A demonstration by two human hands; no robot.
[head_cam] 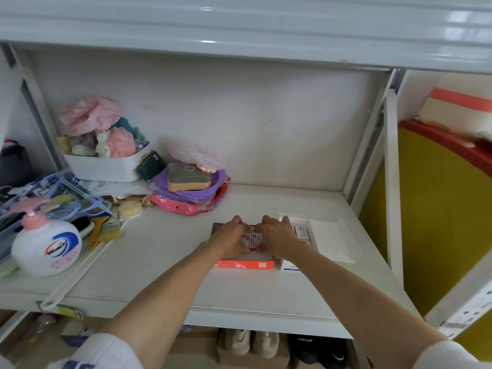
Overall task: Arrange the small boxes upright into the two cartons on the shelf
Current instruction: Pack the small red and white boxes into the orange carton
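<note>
An orange carton (246,264) sits open on the white shelf (159,257), with small red-and-white boxes (251,240) standing inside it. My left hand (230,239) and my right hand (277,239) both reach into this carton and press on the small boxes from either side, fingers curled over them. Just to the right stands a white carton (288,265) with its lid flap (330,239) folded open; small white boxes (300,231) with blue print sit in its far end. My hands hide most of the orange carton's contents.
A Walch soap pump bottle (46,246) stands at the left front. Brushes (106,231), hangers (53,193), a white bin of bath sponges (103,166) and a pile of purple and pink packets (190,191) fill the back left. A shelf post (391,182) rises on the right.
</note>
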